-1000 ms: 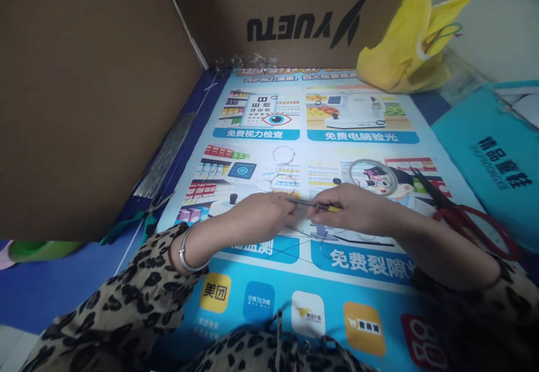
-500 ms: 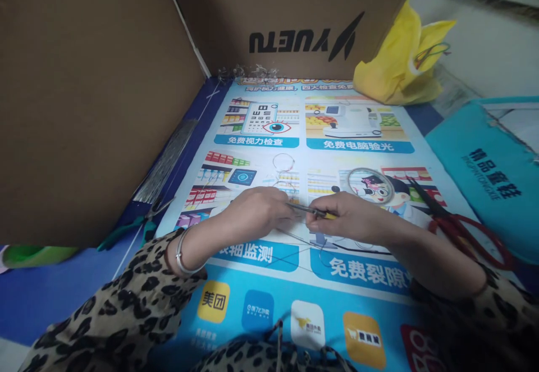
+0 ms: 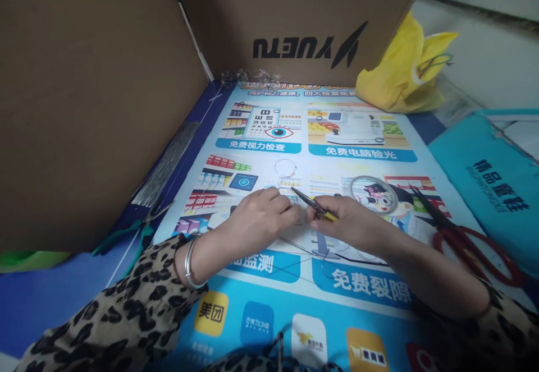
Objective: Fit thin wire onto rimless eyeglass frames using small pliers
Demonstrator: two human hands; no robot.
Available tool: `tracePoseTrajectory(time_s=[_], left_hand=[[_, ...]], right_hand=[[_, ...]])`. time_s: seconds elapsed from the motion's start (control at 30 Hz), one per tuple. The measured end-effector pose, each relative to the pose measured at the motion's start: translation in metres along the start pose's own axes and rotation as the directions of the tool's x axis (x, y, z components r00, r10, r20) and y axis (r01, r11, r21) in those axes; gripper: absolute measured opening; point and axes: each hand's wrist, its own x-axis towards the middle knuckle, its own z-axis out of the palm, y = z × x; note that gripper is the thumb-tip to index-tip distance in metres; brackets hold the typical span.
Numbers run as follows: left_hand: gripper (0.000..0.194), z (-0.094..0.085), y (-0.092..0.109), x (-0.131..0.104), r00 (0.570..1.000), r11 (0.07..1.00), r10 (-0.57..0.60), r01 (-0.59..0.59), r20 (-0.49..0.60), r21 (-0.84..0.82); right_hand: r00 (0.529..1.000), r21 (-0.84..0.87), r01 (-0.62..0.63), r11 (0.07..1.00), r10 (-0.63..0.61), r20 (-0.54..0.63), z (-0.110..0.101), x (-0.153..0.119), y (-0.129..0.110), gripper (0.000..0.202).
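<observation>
My right hand (image 3: 349, 215) is closed around yellow-handled pliers (image 3: 309, 200). Their narrow metal jaws point up and left, just above the fingertips of my left hand (image 3: 269, 212). Those left fingers are pinched together on a thin wire (image 3: 295, 244), its gripped part hidden by the fingers. Fine strands trail below both hands over the printed poster (image 3: 269, 282). Beyond my left fingers, a thin wire loop (image 3: 286, 168) shows against the poster.
Red-handled scissors (image 3: 475, 248) lie at right, beside a turquoise box (image 3: 484, 175). Green-handled pliers (image 3: 143, 232) and a bundle of straight wires (image 3: 168, 164) are at left. Cardboard walls (image 3: 236, 7) stand behind, with small wire pieces (image 3: 252, 77) and a yellow bag (image 3: 400, 74).
The pliers have swung from lying nearly level at my left fingertips to pointing up and left, apart from them. My left hand has turned slightly. The view has shifted a little.
</observation>
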Motion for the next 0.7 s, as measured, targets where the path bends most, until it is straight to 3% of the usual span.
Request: tracePoseTrajectory(time_s=[0.13, 0.2, 0.27, 0.33, 0.4, 0.47, 0.57, 0.7], left_hand=[[0.020, 0.005, -0.001, 0.002, 0.985, 0.968, -0.169, 0.159, -0.036, -0.194], [0.017, 0.007, -0.002, 0.004, 0.950, 0.864, -0.311, 0.276, -0.016, -0.421], [0.012, 0.008, -0.003, 0.007, 0.884, 0.638, -0.462, 0.383, 0.067, -0.668], [0.008, 0.009, -0.002, 0.009, 0.796, 0.317, -0.563, 0.457, 0.223, -0.831], [0.011, 0.010, -0.002, 0.011, 0.711, 0.002, -0.590, 0.475, 0.383, -0.880], [0.014, 0.012, 0.000, 0.012, 0.663, -0.227, -0.569, 0.443, 0.487, -0.868], [0.017, 0.016, 0.002, 0.012, 0.647, -0.393, -0.541, 0.370, 0.537, -0.842], [0.016, 0.018, 0.005, 0.012, 0.658, -0.473, -0.525, 0.301, 0.539, -0.828]], right_hand=[[0.998, 0.123, -0.020, 0.992, 0.027, -0.061, 0.002, 0.002, -0.001, 0.007], [0.996, 0.234, -0.031, 0.972, 0.050, -0.076, 0.004, 0.004, 0.000, 0.010], [0.993, 0.338, -0.037, 0.940, 0.071, -0.090, 0.007, 0.006, 0.002, 0.014], [0.993, 0.420, -0.025, 0.907, 0.072, -0.096, 0.010, 0.008, 0.005, 0.018], [0.994, 0.499, 0.001, 0.867, 0.055, -0.096, 0.014, 0.010, 0.007, 0.019], [0.994, 0.570, 0.026, 0.821, 0.039, -0.101, 0.018, 0.012, 0.008, 0.019], [0.991, 0.619, 0.045, 0.784, 0.041, -0.124, 0.022, 0.014, 0.008, 0.018], [0.987, 0.641, 0.068, 0.764, 0.043, -0.156, 0.027, 0.015, 0.008, 0.019]])
